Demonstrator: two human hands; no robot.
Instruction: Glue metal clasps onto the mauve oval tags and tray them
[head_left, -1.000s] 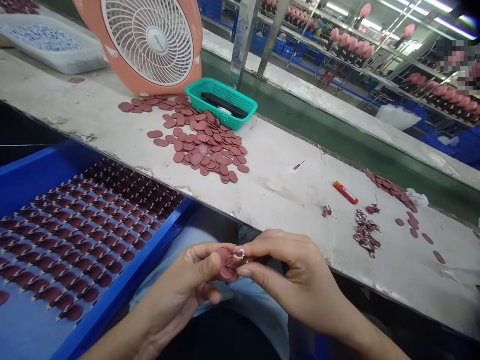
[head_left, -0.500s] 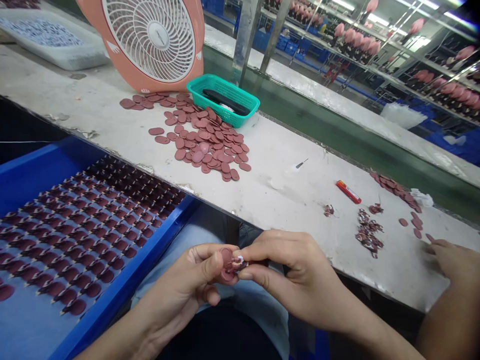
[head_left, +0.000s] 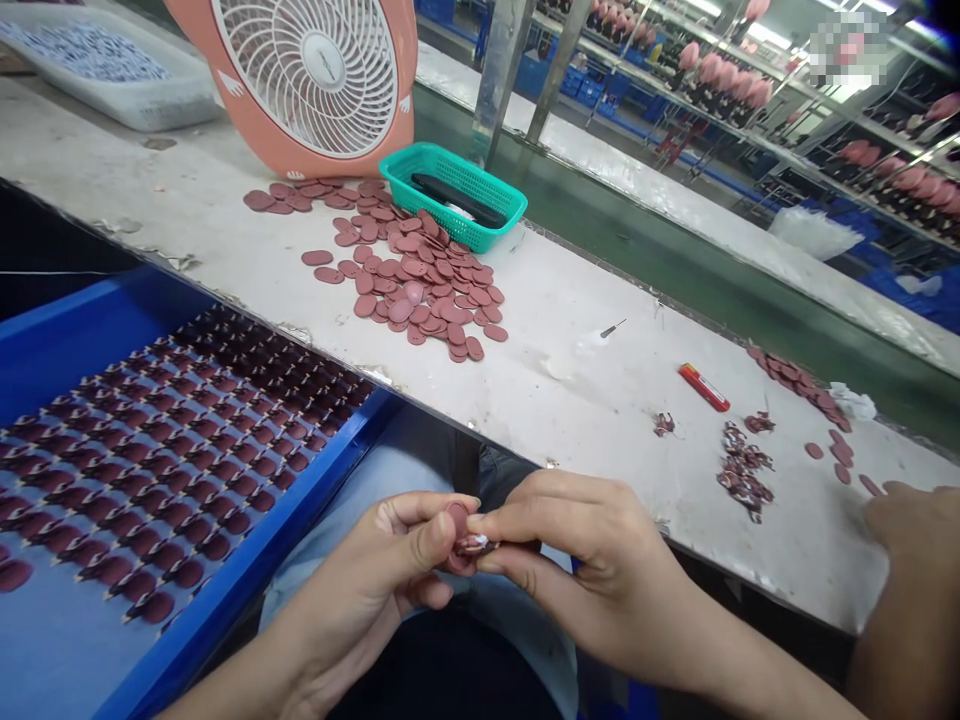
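Note:
My left hand (head_left: 390,565) pinches a reddish-brown oval disc (head_left: 456,518) between thumb and fingers, above my lap. A small brown figure (head_left: 474,545) with a white patch is pressed against the disc. My right hand (head_left: 600,560) grips that figure between thumb and index finger; parts of both pieces are hidden by the fingers. To the left, a blue tray (head_left: 341,432) carries rows of similar small figures (head_left: 184,512) on oval discs.
Loose discs (head_left: 420,285) lie by a green basket (head_left: 514,205) and a pink fan (head_left: 259,140). Right of them are a needle-like tool (head_left: 613,329), a red tube (head_left: 703,388) and small brown figures (head_left: 742,470). A co-worker's hand (head_left: 915,520) is beside more discs (head_left: 799,385).
The figure has tilted slightly against the disc as my fingers turn it. Both hands keep their hold. The whole view has shifted a little.

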